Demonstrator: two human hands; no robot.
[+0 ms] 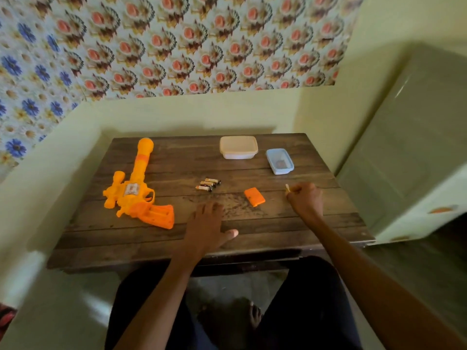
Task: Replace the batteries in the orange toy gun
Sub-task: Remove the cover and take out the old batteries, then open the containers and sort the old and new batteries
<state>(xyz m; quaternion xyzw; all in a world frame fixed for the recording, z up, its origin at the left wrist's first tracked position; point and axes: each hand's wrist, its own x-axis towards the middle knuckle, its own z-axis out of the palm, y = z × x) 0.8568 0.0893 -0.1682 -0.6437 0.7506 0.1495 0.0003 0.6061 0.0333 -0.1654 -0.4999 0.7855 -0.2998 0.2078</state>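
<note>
1. The orange toy gun point(137, 190) lies flat on its side on the wooden table point(252, 223), well left of the batteries point(208, 184). Its barrel points away from the person and the hollow in its grip is exposed.
2. Three batteries sit loose in a tight cluster mid-table. Old or fresh? Can't tell from here.
3. Just right of the batteries, a touch nearer the person, lies the orange battery cover point(254, 197), off the gun and touching nothing.
4. The left hand point(206, 223) rests flat on the wood just in front of the batteries, fingers straight and spread, holding nothing.
5. The right hand point(304, 198), well right of the batteries, is curled tight round a small pale-tipped tool point(287, 187). It's likely a screwdriver, but too small to be sure.
6. Behind the batteries to the right sits a lidded cream container point(238, 147), with an open blue tub point(279, 161) further right.
7. My read: the cover's off and the compartment looks bare, so we're at the swap itself. The next move calls for pinching one battery, matching its polarity and seating it in the grip while the gun is steadied.
</note>
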